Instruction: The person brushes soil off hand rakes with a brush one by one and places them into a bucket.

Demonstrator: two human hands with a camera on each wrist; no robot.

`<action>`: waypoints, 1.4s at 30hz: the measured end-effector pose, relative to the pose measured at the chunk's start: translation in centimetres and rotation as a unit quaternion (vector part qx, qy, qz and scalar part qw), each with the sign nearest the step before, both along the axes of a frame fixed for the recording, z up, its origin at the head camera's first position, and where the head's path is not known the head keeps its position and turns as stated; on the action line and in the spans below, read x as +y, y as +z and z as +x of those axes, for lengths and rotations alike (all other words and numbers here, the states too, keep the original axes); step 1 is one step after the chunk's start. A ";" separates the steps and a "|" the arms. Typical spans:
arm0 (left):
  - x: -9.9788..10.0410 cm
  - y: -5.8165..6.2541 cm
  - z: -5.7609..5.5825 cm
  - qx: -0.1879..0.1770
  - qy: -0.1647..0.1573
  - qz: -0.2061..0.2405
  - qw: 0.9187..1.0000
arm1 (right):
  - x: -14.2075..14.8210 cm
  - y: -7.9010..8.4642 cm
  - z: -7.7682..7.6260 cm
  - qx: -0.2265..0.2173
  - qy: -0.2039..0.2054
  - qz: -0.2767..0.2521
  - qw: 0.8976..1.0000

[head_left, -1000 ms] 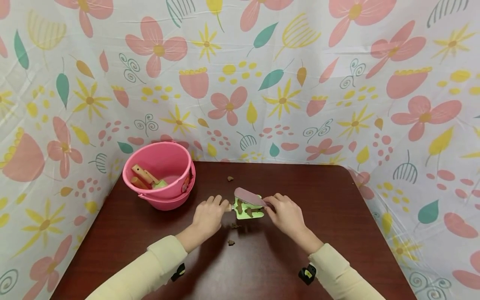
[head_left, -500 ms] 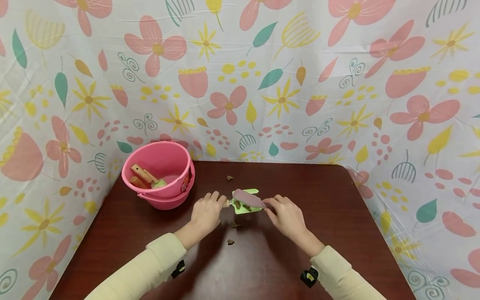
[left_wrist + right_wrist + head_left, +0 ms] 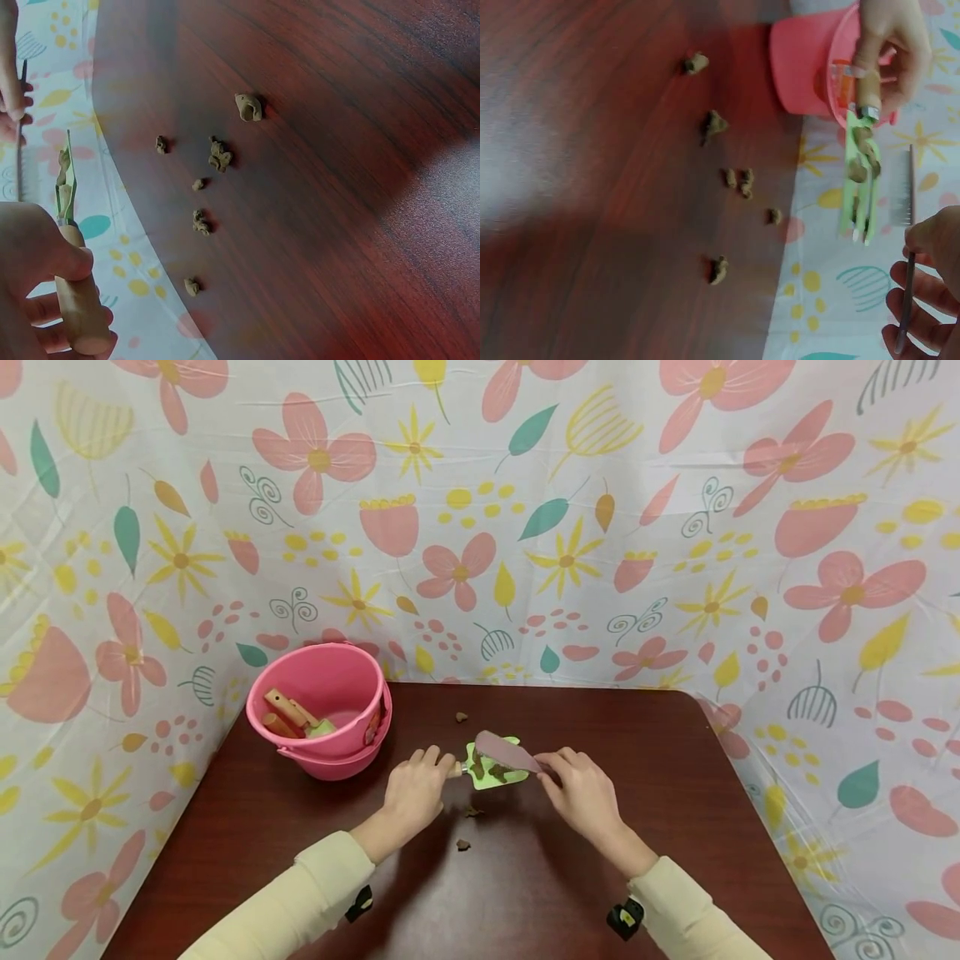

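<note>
My left hand point(image 3: 415, 789) grips the wooden handle point(image 3: 81, 315) of a small green slotted garden fork point(image 3: 491, 777), held above the table. Several brown lumps point(image 3: 857, 171) lie on its green blade. With thumb and fingers my right hand point(image 3: 581, 789) holds the thin handle of a flat mauve brush point(image 3: 502, 750). Its head hangs over the fork in the head view. Edge-on in the right wrist view, the brush point(image 3: 912, 180) shows fine bristles on the side towards the fork and a gap between the two. Several more lumps point(image 3: 219, 154) are scattered on the table below.
A dark reddish wooden table point(image 3: 600, 718) lies under the hands. At its back left stands a pink bucket point(image 3: 322, 693) set in another pink bucket, holding wooden-handled tools point(image 3: 291, 714). A flowered curtain point(image 3: 480, 527) hangs behind and at both sides.
The brush dips lower over the fork, then rises slightly and shifts right with my right hand. The fork's blade moves slightly up in the view and turns a little. The bucket stays put.
</note>
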State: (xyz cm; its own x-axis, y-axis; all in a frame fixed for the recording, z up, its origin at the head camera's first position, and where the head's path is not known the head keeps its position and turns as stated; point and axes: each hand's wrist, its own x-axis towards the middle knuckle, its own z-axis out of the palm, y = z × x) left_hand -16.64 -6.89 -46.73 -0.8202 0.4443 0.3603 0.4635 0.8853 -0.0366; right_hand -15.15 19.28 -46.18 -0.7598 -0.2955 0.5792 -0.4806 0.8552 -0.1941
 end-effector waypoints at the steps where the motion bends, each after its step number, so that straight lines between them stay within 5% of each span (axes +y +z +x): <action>1: 0.1 0.0 0.0 -0.003 0.000 0.000 1.000 | 0.0 0.2 -0.1 0.004 -0.004 -0.005 1.000; 16: 0.8 0.2 0.5 -0.018 0.001 -0.003 1.000 | -1.2 0.6 -1.1 -0.027 -0.027 0.013 0.999; 32: 0.2 0.2 -0.7 0.017 0.038 0.032 0.999 | -1.2 0.9 -0.2 -0.034 -0.009 0.023 0.999; 42: -0.4 0.5 -1.1 -0.005 0.051 0.054 0.997 | -0.7 0.4 0.5 -0.036 -0.008 0.030 0.999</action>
